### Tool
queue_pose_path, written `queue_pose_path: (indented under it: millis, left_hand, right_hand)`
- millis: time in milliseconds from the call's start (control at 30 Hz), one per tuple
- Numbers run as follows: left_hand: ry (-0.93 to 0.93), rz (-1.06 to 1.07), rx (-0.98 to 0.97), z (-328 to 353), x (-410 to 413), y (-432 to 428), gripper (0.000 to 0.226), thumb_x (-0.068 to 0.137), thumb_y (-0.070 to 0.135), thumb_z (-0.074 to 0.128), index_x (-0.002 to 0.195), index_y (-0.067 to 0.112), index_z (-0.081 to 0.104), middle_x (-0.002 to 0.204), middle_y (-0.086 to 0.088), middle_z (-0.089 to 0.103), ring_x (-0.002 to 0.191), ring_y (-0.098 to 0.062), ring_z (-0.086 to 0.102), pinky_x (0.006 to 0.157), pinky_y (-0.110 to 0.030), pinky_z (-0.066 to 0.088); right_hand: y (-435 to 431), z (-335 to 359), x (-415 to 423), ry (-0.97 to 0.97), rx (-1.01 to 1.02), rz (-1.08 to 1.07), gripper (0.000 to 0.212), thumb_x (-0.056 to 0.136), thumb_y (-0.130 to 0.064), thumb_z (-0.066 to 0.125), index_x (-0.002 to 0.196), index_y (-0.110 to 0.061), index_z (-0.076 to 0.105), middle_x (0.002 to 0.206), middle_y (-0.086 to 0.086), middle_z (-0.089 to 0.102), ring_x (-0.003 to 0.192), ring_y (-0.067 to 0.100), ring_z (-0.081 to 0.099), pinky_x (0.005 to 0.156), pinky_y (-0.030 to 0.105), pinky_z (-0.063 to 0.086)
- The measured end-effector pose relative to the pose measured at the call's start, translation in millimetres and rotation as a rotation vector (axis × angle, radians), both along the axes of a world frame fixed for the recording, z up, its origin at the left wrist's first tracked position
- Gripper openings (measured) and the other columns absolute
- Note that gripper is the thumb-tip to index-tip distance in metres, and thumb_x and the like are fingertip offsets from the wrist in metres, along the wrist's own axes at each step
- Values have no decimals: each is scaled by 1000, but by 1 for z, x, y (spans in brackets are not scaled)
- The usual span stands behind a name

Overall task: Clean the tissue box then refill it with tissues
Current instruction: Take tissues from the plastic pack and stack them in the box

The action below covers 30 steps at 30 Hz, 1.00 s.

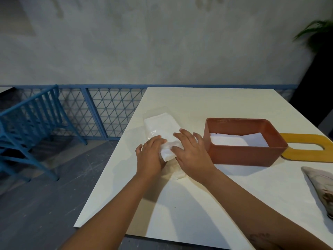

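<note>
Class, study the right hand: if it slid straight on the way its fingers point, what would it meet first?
The right hand points away and slightly left, so it would likely run further along the pack of tissues under its fingers. The red box lies off to its right.
</note>
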<state>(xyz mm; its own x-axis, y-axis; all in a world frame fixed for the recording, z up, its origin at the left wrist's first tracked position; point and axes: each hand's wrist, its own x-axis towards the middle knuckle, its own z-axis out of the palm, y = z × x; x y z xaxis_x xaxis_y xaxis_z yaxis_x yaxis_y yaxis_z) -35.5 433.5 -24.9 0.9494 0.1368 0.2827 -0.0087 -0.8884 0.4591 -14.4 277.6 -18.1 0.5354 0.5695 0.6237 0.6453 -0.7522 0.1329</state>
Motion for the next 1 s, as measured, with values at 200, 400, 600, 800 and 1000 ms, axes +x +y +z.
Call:
queue_pose_path:
  millis: [200,400,600,800,1000]
  left_hand:
    - [-267,92,-86,7,-9,-22,78,79,43,63,143,21,23,154,-3,20,139,-17,22,111,-38,16]
    - [-627,-75,122,20,-19,-54,31,75,41,61,103,30,54,130,-4,54,117,-19,45,94,-31,26]
    - [-514,-268,35,46,-27,-88,16,76,34,67,73,18,69,76,4,70,73,-17,65,66,-33,46]
    - [-229,-131,-86,56,-44,-117,24,68,32,80,80,15,70,73,8,65,65,-13,57,58,-22,41]
    - [22,61,-432,53,-55,-137,24,61,17,86,70,26,66,69,8,63,66,-12,56,62,-26,43]
  right_hand:
    - [-20,15,-18,-51,95,115,23,71,0,63,90,-11,66,103,10,66,97,28,60,82,39,39]
    - [-55,41,-31,-16,164,178,22,82,-8,44,98,-13,58,97,6,65,89,26,58,79,36,39]
    - [-112,64,-42,157,340,254,28,76,-8,37,95,-12,58,88,8,63,82,23,52,72,36,35]
    - [-170,64,-45,526,725,360,18,88,-7,46,99,-20,49,87,0,53,82,15,53,71,29,42]
    - [-223,46,-50,875,1034,313,23,95,-7,50,96,-29,58,89,-16,61,86,-4,56,83,18,44]
